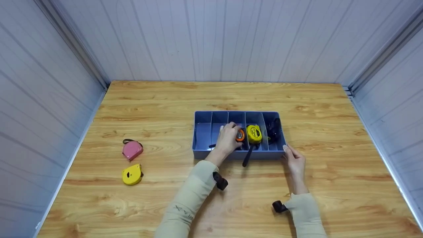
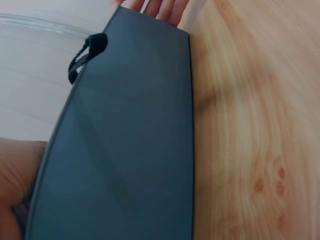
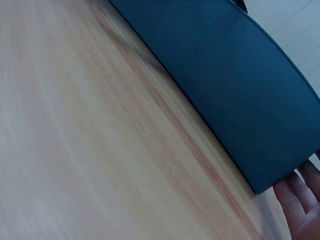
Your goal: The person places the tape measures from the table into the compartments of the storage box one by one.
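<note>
A blue-grey divided box (image 1: 214,154) stands on the table. My left hand (image 1: 228,137) reaches into its middle compartment, fingers curled on an orange and black tape measure (image 1: 241,135). The box wall hides most of that hand (image 2: 17,180) in the left wrist view. One compartment to the right sits a yellow tape measure (image 1: 254,134), its black strap (image 2: 97,45) hanging over the front rim. Dark items (image 1: 273,130) fill the far-right compartment; their kind is unclear. My right hand (image 1: 295,162) grips the box's front right corner, thumb at the rim and fingers (image 3: 295,192) against the end wall.
On the wooden table (image 1: 165,198), left of the box, lie a pink tape measure (image 1: 133,150) with a black strap and a second yellow tape measure (image 1: 132,174) in front of it. Pale panel walls (image 1: 205,39) enclose the table at the back and both sides.
</note>
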A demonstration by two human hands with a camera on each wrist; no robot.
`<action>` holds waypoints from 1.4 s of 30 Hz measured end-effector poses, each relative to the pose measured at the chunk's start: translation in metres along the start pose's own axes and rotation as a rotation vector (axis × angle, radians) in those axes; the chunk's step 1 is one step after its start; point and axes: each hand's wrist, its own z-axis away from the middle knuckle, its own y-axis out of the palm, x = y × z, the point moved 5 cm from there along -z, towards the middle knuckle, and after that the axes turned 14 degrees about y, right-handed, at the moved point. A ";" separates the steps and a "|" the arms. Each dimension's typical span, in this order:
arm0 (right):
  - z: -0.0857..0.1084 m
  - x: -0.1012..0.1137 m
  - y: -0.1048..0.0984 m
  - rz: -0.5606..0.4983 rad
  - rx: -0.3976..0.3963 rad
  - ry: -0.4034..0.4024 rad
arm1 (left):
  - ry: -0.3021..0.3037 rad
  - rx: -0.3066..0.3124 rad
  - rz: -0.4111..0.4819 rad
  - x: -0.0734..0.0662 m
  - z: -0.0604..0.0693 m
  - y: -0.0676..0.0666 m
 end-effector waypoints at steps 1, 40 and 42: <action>0.000 0.000 0.000 -0.002 0.003 0.002 | 0.001 0.004 -0.004 0.000 0.000 0.001; 0.024 0.019 0.009 -0.003 0.040 -0.003 | 0.059 -0.130 0.045 -0.008 0.014 -0.019; 0.026 0.021 0.009 0.004 0.041 -0.004 | 0.059 -0.142 0.057 -0.008 0.016 -0.022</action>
